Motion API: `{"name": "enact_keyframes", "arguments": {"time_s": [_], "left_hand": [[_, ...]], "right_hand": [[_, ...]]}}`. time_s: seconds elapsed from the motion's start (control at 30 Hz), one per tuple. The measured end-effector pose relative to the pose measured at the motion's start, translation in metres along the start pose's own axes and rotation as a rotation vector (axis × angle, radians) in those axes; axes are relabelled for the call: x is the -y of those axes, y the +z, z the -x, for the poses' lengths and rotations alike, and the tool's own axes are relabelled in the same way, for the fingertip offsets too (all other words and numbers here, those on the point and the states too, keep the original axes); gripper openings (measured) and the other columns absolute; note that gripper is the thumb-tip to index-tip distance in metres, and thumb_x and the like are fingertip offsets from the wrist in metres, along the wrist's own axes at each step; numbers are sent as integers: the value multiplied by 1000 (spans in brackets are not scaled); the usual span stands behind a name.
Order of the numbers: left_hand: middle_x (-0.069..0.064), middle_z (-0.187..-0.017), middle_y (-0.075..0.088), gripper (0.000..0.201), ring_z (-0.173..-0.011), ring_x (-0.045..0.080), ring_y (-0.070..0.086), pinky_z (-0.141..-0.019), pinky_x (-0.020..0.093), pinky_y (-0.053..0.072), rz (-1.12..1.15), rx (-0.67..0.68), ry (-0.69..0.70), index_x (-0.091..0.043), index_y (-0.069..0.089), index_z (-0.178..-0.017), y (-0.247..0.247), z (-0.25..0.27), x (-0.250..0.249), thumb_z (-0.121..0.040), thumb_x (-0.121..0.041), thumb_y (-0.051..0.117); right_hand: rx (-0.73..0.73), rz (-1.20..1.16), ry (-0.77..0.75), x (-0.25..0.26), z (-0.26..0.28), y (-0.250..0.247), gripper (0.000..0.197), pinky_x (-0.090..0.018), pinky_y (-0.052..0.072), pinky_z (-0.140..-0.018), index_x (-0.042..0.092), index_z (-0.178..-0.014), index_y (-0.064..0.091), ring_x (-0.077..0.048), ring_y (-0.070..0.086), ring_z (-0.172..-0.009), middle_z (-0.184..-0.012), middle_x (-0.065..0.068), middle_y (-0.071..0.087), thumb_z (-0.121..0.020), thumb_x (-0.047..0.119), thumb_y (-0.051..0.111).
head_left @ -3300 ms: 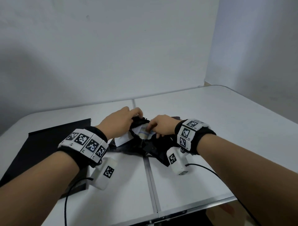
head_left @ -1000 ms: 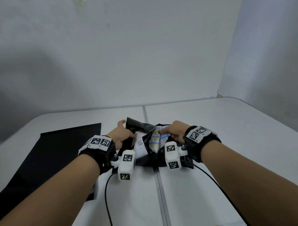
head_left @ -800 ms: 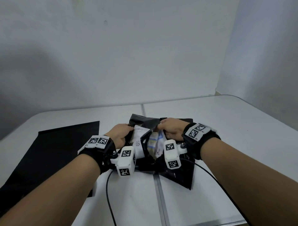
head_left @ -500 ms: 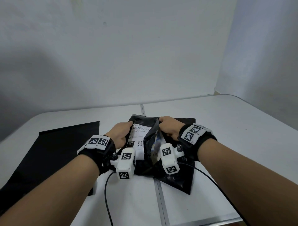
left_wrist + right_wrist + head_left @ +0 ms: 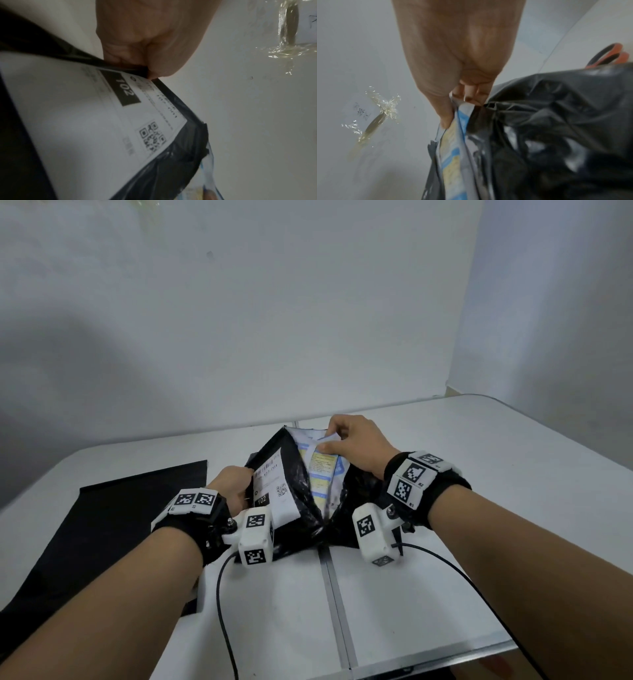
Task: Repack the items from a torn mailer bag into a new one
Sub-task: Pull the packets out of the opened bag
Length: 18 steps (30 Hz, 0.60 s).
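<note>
**Both hands on the torn mailer, a packet held at its mouth**

The torn black mailer bag (image 5: 294,494) stands propped up near the middle of the white table (image 5: 513,474), its split side gaping toward the person. The left hand (image 5: 231,486) pinches the bag's left edge just beside the white shipping label (image 5: 274,487), thumb and curled fingers closed tight on the black film; the label's "102" block and QR code face the person. The right hand (image 5: 356,445) is higher, at the bag's upper opening, thumb (image 5: 444,108) pressed against curled fingers with the top of a blue, yellow and white printed packet (image 5: 322,474) nipped between them. Most of the packet sits inside the bag, only its upper part showing through the tear. Off to the left, a flat black mailer (image 5: 102,529) lies on the table, well apart from the torn one. In the right wrist view, orange-and-black loop handles (image 5: 612,55) peek out beyond the crumpled film.
</note>
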<state>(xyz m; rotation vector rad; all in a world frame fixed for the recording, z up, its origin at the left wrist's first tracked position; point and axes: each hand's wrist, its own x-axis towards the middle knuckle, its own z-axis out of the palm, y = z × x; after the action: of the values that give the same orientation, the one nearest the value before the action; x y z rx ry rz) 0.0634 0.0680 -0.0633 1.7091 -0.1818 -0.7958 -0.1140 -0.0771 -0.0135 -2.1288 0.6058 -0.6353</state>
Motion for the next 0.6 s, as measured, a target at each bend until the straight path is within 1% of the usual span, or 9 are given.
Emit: {"name": "enact_keyframes", "arguments": {"time_s": [0.07,0.1,0.2,0.23,0.3,0.37,0.47,0.53,0.6], "left_hand": [[10,-76,57,26,-64,23,56,-64,38,50,-75,-31,19,-6,53,-75,-6,-1,1,-97,0,40],[8,-76,54,27,-64,21,54,-68,37,50,-118,-35,31,-9,50,-73,-7,-2,2,-97,-1,40],[6,-79,52,27,-66,18,53,-82,34,46,-168,-36,46,-13,49,-75,-12,-6,9,-98,-3,39],[9,-84,55,23,-68,20,55,-83,34,46,-177,-36,50,-10,54,-81,-13,-6,10,-98,-3,39],[21,-107,59,25,-84,25,57,-87,39,49,-189,-36,69,2,58,-112,-15,-9,12,-97,-5,40],[26,-131,55,39,-95,26,55,-93,42,49,-207,-29,77,6,47,-133,-15,-12,12,-96,-5,41],[25,-137,50,52,-110,35,58,-96,44,50,-305,-83,124,-1,39,-138,-9,-9,7,-87,-6,47],[15,-147,35,65,-126,35,47,-105,47,43,-410,-205,235,-12,29,-143,-2,2,1,-82,-7,49],[8,-153,21,68,-136,30,34,-113,47,32,-551,-266,424,-15,27,-146,9,17,-6,-82,-2,48]], "right_hand": [[-151,-29,7,-2,-1,-5,21,-26,37,-58,17,-66,53,-14,46,-61,-67,-5,56,-75,19,72],[-240,-71,30,-5,-3,-8,19,-27,38,-56,15,-69,53,-15,45,-60,-65,-1,52,-75,19,71],[-518,-310,190,-16,-8,-16,20,-41,57,-67,14,-72,51,-25,58,-69,-71,-3,55,-77,19,69],[-594,-412,256,-21,-10,-17,19,-46,59,-72,15,-72,51,-27,62,-73,-76,-5,59,-77,20,68],[-728,-590,352,-31,-12,-19,18,-47,59,-75,14,-76,51,-28,62,-75,-83,-8,61,-81,20,67],[-820,-701,417,-43,-10,-20,16,-42,60,-76,13,-84,52,-25,62,-74,-83,-5,60,-85,21,65],[-886,-772,543,-54,-3,-23,18,-41,58,-78,9,-96,51,-25,60,-73,-81,-4,57,-89,23,62],[-885,-799,601,-57,4,-29,22,-44,56,-80,5,-102,55,-28,60,-77,-85,-8,59,-90,22,61],[-922,-777,626,-62,10,-39,29,-45,56,-83,0,-109,58,-32,63,-85,-97,-14,64,-90,22,61]]}}
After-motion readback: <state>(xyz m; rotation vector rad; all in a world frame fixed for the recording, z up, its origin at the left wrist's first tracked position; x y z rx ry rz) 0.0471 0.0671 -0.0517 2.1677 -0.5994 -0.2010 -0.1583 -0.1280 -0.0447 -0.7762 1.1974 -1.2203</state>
